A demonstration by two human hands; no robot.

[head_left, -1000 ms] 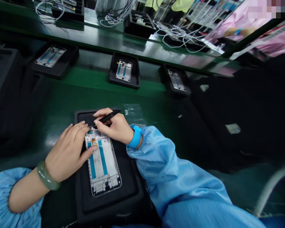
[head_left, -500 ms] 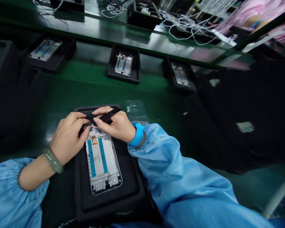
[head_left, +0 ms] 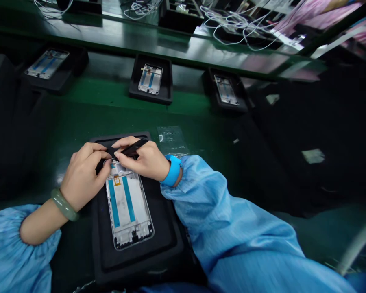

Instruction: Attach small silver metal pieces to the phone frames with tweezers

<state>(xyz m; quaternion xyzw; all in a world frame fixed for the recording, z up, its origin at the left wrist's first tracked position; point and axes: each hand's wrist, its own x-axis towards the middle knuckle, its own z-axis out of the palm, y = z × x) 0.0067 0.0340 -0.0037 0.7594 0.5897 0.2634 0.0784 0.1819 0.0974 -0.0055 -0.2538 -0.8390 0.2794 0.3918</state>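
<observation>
A silver phone frame (head_left: 131, 207) with two blue strips and a small orange flex cable (head_left: 117, 180) lies on a black foam tray (head_left: 166, 232). My left hand (head_left: 85, 173), a green bangle on its wrist, is closed at the frame's top left corner, thumb over the edge. In the fingers of my right hand (head_left: 146, 160) is a slim black pen-shaped tool (head_left: 134, 147), slanting down to the frame's top edge. Its tip is hidden by the fingers. A blue band (head_left: 173, 171) circles my right wrist.
Behind, phone frames lie in black trays: left (head_left: 47, 64), middle (head_left: 151, 79) and right (head_left: 226, 90). A clear plastic bag (head_left: 172, 139) is beside my right hand. White cables (head_left: 228, 24) and a person's pink sleeve (head_left: 308, 18) show beyond the shelf edge.
The whole view has shifted slightly, so everything sits a little farther left and up. Both hands stay at the frame's top edge, with the black tool still in my right hand.
</observation>
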